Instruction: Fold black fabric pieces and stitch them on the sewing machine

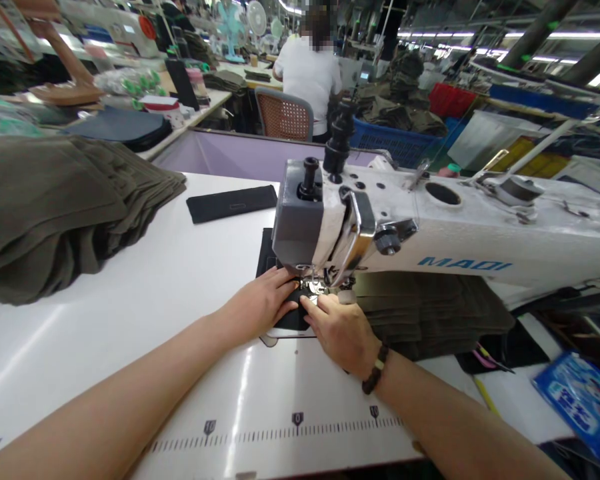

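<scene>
A piece of black fabric (291, 321) lies under the needle area of a white sewing machine (460, 230), by the metal presser foot (316, 287). My left hand (263, 300) rests flat on this fabric, fingers stretched toward the foot. From the other side, my right hand (344, 330) has its thumb and forefinger closed at the fabric's right edge, close to the foot; its other fingers are curled. The machine head hides part of the fabric. Behind the left hand lies another black fabric strip (233, 204) with a small stitched rectangle.
Stacked olive-brown fabric pieces lie at left (65, 207); another brown stack (430, 310) sits under the machine arm. Pink-handled snips (487, 358) and a blue packet (580, 400) are at right. A person in white (307, 80) is beyond the table.
</scene>
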Demonstrator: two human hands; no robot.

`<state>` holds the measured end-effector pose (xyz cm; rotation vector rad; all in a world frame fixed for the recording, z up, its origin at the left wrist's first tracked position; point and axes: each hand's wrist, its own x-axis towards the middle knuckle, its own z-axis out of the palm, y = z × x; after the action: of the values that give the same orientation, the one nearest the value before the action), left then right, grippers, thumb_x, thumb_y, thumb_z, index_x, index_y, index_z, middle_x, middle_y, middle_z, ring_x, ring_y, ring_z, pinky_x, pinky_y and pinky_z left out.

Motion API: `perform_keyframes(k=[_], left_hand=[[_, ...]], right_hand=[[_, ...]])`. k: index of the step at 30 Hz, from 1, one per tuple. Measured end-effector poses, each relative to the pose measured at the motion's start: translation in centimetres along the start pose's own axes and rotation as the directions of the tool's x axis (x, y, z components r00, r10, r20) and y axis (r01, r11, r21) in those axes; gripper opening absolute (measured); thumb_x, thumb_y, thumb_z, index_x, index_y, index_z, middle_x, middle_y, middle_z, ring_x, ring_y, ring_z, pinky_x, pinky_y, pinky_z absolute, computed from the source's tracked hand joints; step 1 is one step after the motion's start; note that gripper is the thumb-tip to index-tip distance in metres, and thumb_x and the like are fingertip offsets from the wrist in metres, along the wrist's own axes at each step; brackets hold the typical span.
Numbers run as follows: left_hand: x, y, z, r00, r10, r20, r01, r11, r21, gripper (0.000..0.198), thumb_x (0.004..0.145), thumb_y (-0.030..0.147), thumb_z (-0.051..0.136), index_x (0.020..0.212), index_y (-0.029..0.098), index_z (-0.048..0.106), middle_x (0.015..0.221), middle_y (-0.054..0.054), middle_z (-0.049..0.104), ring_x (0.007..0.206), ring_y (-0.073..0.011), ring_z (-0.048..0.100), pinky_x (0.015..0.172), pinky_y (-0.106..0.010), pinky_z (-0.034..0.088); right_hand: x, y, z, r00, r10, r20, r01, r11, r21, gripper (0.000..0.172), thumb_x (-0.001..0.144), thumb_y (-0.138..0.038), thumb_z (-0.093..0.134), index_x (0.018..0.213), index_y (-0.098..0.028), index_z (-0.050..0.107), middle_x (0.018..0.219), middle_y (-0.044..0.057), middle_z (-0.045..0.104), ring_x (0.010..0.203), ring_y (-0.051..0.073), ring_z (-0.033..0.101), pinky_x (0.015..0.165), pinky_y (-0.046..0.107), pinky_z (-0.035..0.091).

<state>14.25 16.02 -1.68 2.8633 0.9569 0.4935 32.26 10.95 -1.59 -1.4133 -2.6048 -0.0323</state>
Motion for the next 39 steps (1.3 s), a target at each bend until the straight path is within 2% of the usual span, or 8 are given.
perform_keyframes(k=[4, 8, 11, 19, 25, 29, 33, 39], left_hand=[[-0.3, 0.0, 0.0, 1.000, 0.021, -0.013, -0.020, 0.999, 0.029, 0.023, 0.088, 0.024, 0.043, 0.099, 0.009, 0.057, 0.105, -0.013, 0.056, 0.103, -0.0245, 0.050, 0.087, -0.039, 0.044], [-1.0, 0.9, -0.4, 0.992, 0.112, 0.059, -0.111, 0.994, -0.024, 0.025, 0.090, 0.023, 0.038, 0.088, 0.014, 0.061, 0.101, -0.007, 0.060, 0.094, -0.0203, 0.054, 0.082, -0.036, 0.046], [-1.3, 1.4, -0.4, 0.983, 0.155, 0.104, -0.147, 0.986, -0.074, 0.028, 0.091, 0.023, 0.036, 0.086, 0.013, 0.062, 0.098, -0.006, 0.061, 0.093, -0.0193, 0.055, 0.082, -0.035, 0.048], [-1.1, 0.4, 0.5, 0.989, 0.143, 0.028, -0.141, 0.988, -0.069, 0.028, 0.091, 0.021, 0.035, 0.095, 0.009, 0.060, 0.103, -0.010, 0.060, 0.100, -0.0186, 0.053, 0.090, -0.031, 0.045], [-0.3, -0.1, 0.3, 0.997, 0.083, -0.008, -0.083, 0.990, -0.118, 0.029, 0.091, 0.020, 0.035, 0.088, 0.010, 0.061, 0.097, -0.011, 0.059, 0.095, -0.0197, 0.055, 0.080, -0.029, 0.049], [0.3, -0.1, 0.1, 0.994, 0.073, -0.078, -0.083, 0.988, -0.132, 0.027, 0.090, 0.018, 0.036, 0.081, 0.011, 0.060, 0.085, -0.008, 0.059, 0.085, -0.0161, 0.057, 0.076, -0.024, 0.049], [0.5, -0.2, 0.2, 0.995, 0.039, -0.088, -0.046, 0.995, -0.083, 0.026, 0.089, 0.016, 0.036, 0.077, 0.012, 0.059, 0.079, -0.006, 0.058, 0.077, -0.0151, 0.058, 0.071, -0.024, 0.050], [0.5, -0.2, 0.2, 0.996, 0.039, -0.082, -0.043, 0.998, -0.052, 0.023, 0.088, 0.015, 0.038, 0.081, 0.011, 0.059, 0.084, -0.008, 0.059, 0.084, -0.0167, 0.058, 0.074, -0.024, 0.049]], right_hand=[[-0.1, 0.3, -0.1, 0.999, -0.035, -0.027, 0.035, 0.999, -0.004, 0.026, 0.086, -0.024, 0.052, 0.110, -0.014, 0.055, 0.078, 0.003, 0.061, 0.072, 0.017, 0.053, 0.057, 0.030, 0.028], [-0.6, 0.8, -0.4, 0.984, -0.162, -0.070, 0.165, 0.985, 0.050, 0.015, 0.086, -0.026, 0.051, 0.090, -0.017, 0.061, 0.067, 0.000, 0.057, 0.062, 0.015, 0.050, 0.056, 0.029, 0.026], [-0.7, 1.0, -0.4, 0.978, -0.187, -0.095, 0.193, 0.979, 0.060, 0.013, 0.084, -0.026, 0.052, 0.086, -0.017, 0.062, 0.064, -0.001, 0.055, 0.060, 0.015, 0.049, 0.056, 0.029, 0.026], [-0.3, 0.6, 0.1, 0.994, -0.082, -0.075, 0.083, 0.996, 0.010, 0.021, 0.083, -0.025, 0.056, 0.101, -0.014, 0.060, 0.074, 0.001, 0.062, 0.067, 0.015, 0.053, 0.057, 0.029, 0.029], [0.0, 0.3, -0.1, 1.000, 0.006, -0.022, -0.006, 1.000, -0.028, 0.022, 0.084, -0.023, 0.054, 0.105, -0.015, 0.058, 0.079, 0.002, 0.062, 0.073, 0.016, 0.054, 0.057, 0.028, 0.031], [0.1, 0.2, -0.2, 0.999, 0.025, 0.040, -0.024, 0.999, -0.030, 0.025, 0.086, -0.025, 0.050, 0.109, -0.016, 0.055, 0.082, 0.004, 0.062, 0.076, 0.016, 0.054, 0.058, 0.028, 0.032], [0.0, 0.2, -0.3, 0.997, 0.037, 0.062, -0.036, 0.999, -0.015, 0.025, 0.087, -0.025, 0.050, 0.109, -0.016, 0.055, 0.081, 0.004, 0.061, 0.075, 0.016, 0.054, 0.058, 0.027, 0.031], [0.1, 0.2, -0.3, 0.999, 0.031, 0.041, -0.031, 1.000, -0.001, 0.023, 0.087, -0.025, 0.050, 0.107, -0.016, 0.055, 0.080, 0.005, 0.061, 0.074, 0.016, 0.054, 0.057, 0.028, 0.031]])
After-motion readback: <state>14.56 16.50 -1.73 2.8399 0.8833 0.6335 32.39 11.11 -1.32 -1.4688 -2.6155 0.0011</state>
